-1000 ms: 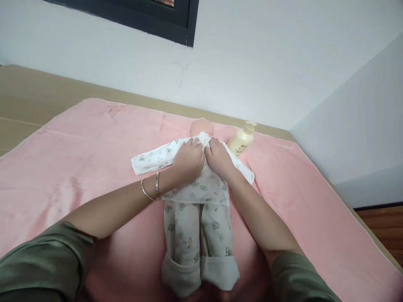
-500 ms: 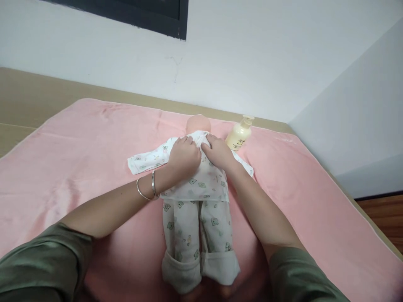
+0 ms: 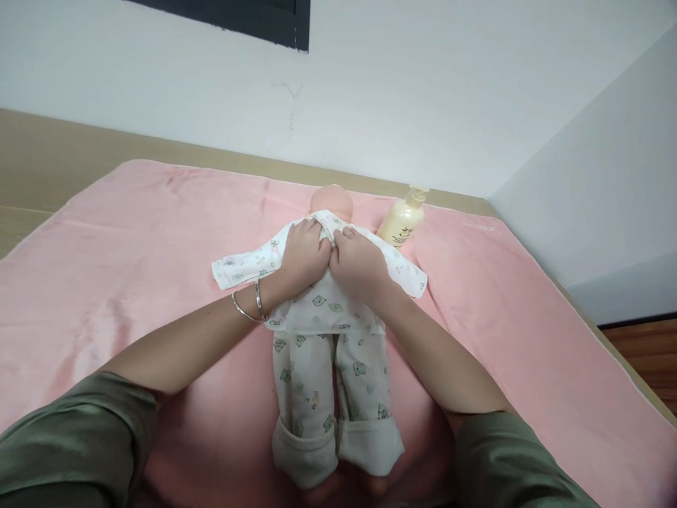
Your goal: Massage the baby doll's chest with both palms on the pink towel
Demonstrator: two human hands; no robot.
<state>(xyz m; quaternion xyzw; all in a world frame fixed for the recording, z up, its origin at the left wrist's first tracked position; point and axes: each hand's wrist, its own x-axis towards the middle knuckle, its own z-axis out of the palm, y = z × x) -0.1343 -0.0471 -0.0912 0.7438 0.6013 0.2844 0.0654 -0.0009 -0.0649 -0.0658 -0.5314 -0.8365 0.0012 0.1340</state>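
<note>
A baby doll (image 3: 332, 200) lies on its back, its face hidden behind the collar of a white printed baby shirt (image 3: 333, 314). The shirt's sleeves spread out to both sides. Matching baby trousers (image 3: 309, 384) with turned-up cuffs cover the legs. At the upper chest, my left hand (image 3: 305, 255) grips the shirt near the collar, fingers curled into the cloth. My right hand (image 3: 360, 261) is closed on the shirt's front right beside it, and the two hands touch or nearly touch. The cloth between the fingertips is mostly covered by my hands.
A pink blanket (image 3: 159, 282) spreads under the doll over a wooden surface (image 3: 63, 152). Close to the doll's head, on the right, a pale yellow pump bottle (image 3: 403, 220) leans to one side. A white wall (image 3: 396, 92) rises behind, with a dark frame (image 3: 264, 21) at top left.
My right hand has moved left toward my left hand, its fingers going from spread to curled on the shirt. My left hand has shifted slightly left. More of the right sleeve shows.
</note>
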